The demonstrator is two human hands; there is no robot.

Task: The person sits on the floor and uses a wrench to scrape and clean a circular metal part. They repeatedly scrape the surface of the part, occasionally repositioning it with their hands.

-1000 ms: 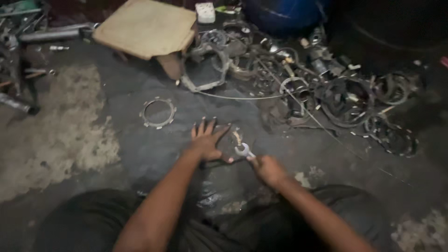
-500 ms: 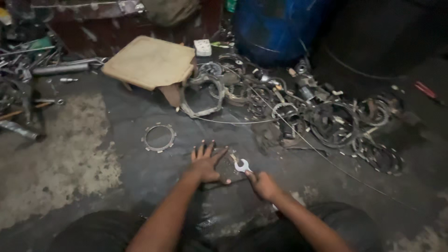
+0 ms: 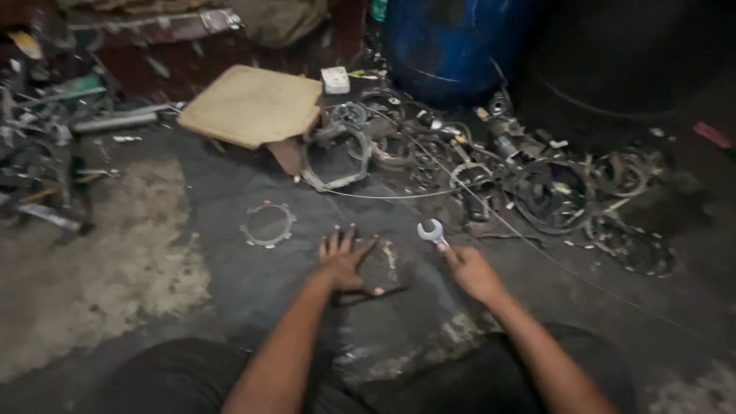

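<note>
Wrench [image 3: 433,231]: a small open-ended spanner, held in the right hand [image 3: 471,270] near frame centre, its jaw end raised toward 11 o'clock from the fist. The right hand is closed around the shank; only the head and a short length of shank show above the fingers.

Surroundings, largest first:

1. Floor [image 3: 138,291]: dark, oil-stained concrete with a pale worn patch at 9 o'clock from the hands.
2. Blue drum [image 3: 452,46]: stands at 12 o'clock, at the top edge of the view, well apart from the hands.
3. Scrap pile [image 3: 537,184]: a spread of metal rings, discs, brackets and wire running from 12 to 2 o'clock of the hands, in front of the drum.
4. Tan board [image 3: 253,103]: a flat, roughly square slab at 11 o'clock, resting tilted on a support just beside the scrap pile.
5. Left hand [image 3: 345,261]: open, fingers spread, palm down on the floor just beside a dark flat part [image 3: 383,268] that lies between the two hands. Whether the palm touches this part cannot be told.
6. Toothed ring [image 3: 267,224]: a thin metal ring with small lugs around its rim, lying flat on the floor at 10 o'clock of the left hand, near it but apart.
</note>
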